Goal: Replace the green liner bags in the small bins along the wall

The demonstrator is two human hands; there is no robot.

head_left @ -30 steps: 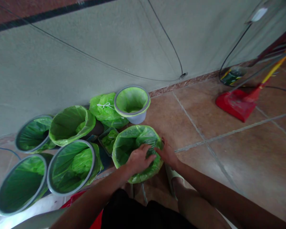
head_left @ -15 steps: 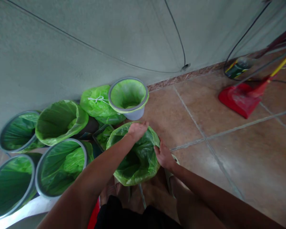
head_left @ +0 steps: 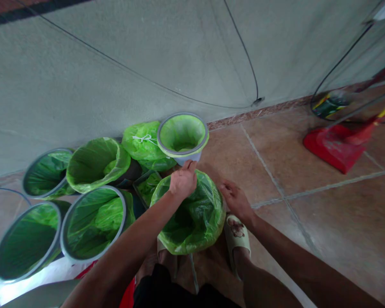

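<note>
In front of my feet stands a bin lined with a green plastic bin liner [head_left: 208, 222], its edge folded out over the rim. My left hand [head_left: 183, 179] reaches across the opening to the far side, with its fingers closed on the liner's edge. Just outside the right side of the rim is my right hand [head_left: 236, 197]. Its fingers are loosely stretched along the liner, and nothing shows in them. Behind this bin is a white bin with a grey rim ring [head_left: 182, 152], also lined in green.
To the left stand several lined bins, among them a grey-ringed bin [head_left: 125, 214] and a dark bin [head_left: 133, 171]. A tied green bag [head_left: 141, 143] leans by the wall [head_left: 115, 51]. A red dustpan [head_left: 338, 147] lies right, near a dark green container [head_left: 330, 105]. A cable runs along the wall.
My right hand has let go of the liner's right edge and moved slightly outward. My left hand stays at the far rim. The whole view has shifted a little, showing more of my right slipper.
</note>
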